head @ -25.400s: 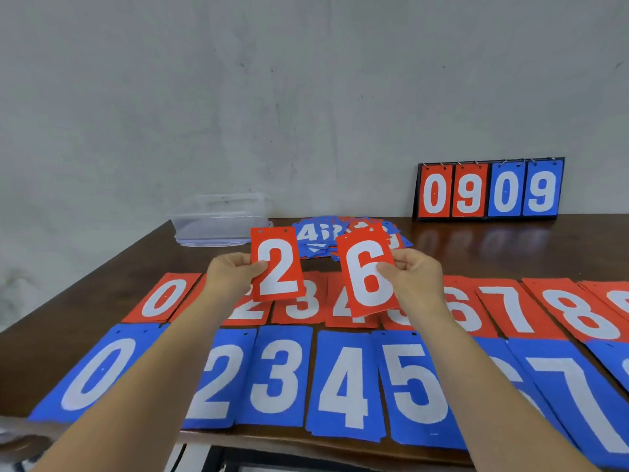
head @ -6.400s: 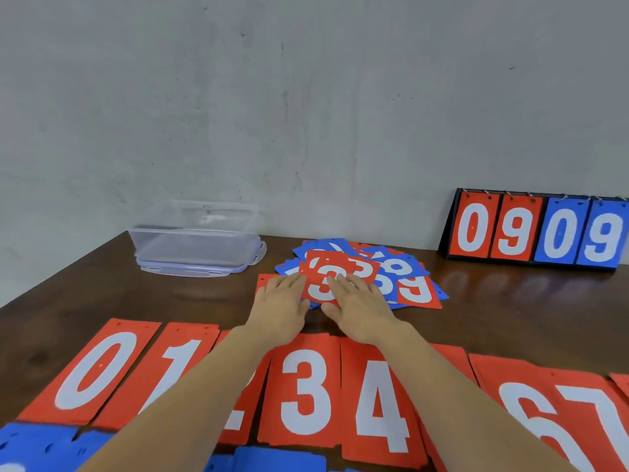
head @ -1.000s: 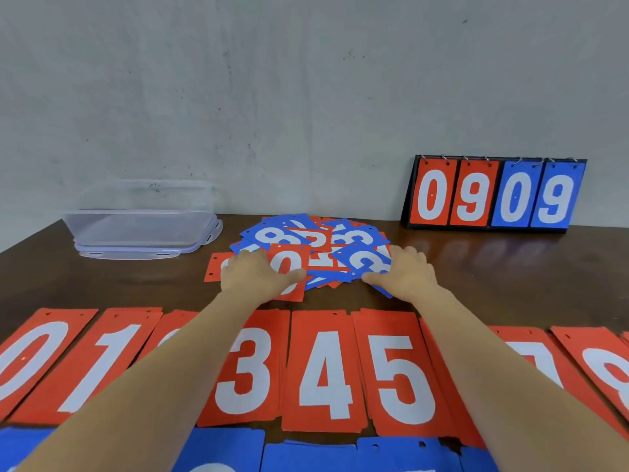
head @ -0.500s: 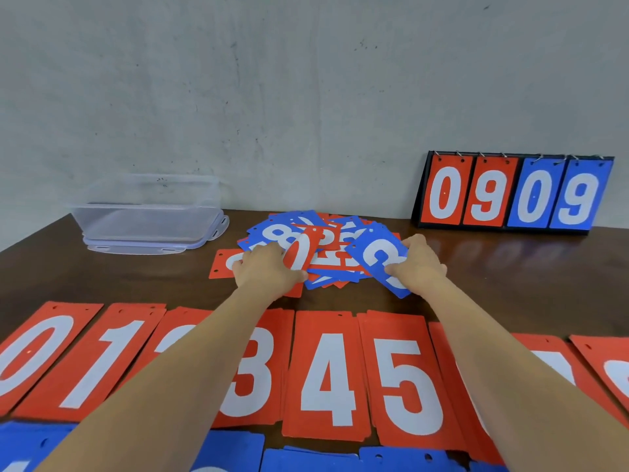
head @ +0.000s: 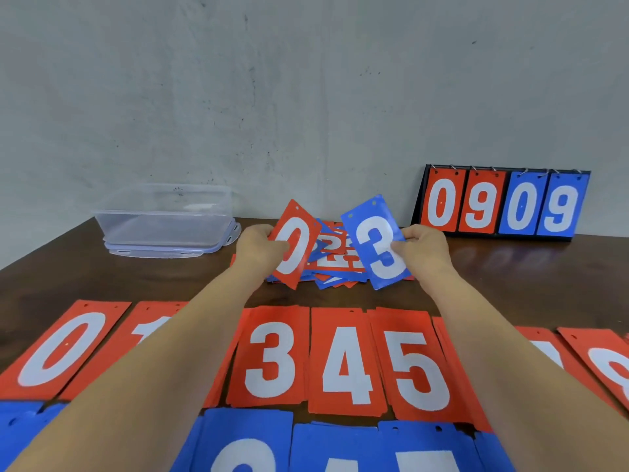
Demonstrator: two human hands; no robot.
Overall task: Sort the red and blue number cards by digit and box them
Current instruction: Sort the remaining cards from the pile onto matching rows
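- while the sorted rows lie nearest, flat blue number cards (head: 245, 437) sit in front and flat red number cards (head: 340, 362) just behind.
- beyond them, the left hand (head: 258, 248) pinches a red 0 card (head: 297, 245) and the right hand (head: 422, 250) a blue 3 card (head: 377, 240).
- both cards are now raised clear of the loose mixed pile (head: 335, 257). 0.5 s ago they were barely lifting.
- i judge that each goes to its digit's stack next.
- farthest, the clear plastic box (head: 163, 223) shows no cards inside.

Left hand (head: 258, 248) and right hand (head: 422, 248) bare, forearms (head: 190, 335) bare along their visible length
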